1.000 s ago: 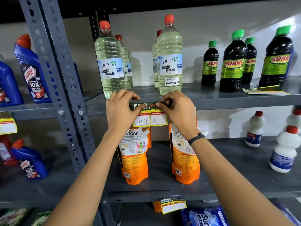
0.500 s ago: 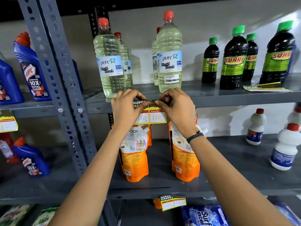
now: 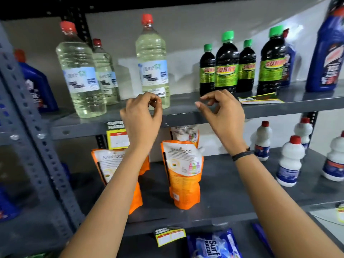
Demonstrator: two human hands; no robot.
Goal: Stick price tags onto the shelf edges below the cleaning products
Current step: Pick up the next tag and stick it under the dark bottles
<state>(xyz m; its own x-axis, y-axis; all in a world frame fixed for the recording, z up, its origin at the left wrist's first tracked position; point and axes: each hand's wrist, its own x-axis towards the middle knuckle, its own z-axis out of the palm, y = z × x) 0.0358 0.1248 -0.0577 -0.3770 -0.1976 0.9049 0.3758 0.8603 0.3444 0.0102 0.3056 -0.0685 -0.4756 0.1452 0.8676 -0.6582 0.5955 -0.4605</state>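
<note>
A yellow price tag [image 3: 117,136] hangs from the grey shelf edge [image 3: 186,118] below the clear liquid bleach bottles [image 3: 152,62]; my left wrist covers its right half. My left hand [image 3: 143,116] is raised in front of the shelf edge, thumb and forefinger pinched together, with nothing clearly visible between them. My right hand [image 3: 221,112] is off the tag, to the right, fingers loosely curled and apart, holding nothing. More yellow price tags [image 3: 260,98] lie flat on the shelf beside the dark green-capped bottles [image 3: 226,64].
Orange refill pouches [image 3: 183,172] stand on the shelf below. White bottles with red caps [image 3: 288,161] stand at the right. Blue cleaner bottles [image 3: 327,53] are at far right and left. A slotted upright [image 3: 37,146] runs down the left. Another tag [image 3: 170,235] hangs lower.
Both hands have let go of the tag and lifted off it, the right one moving right. The tag stays stuck on the shelf edge. The view has swung to the right.
</note>
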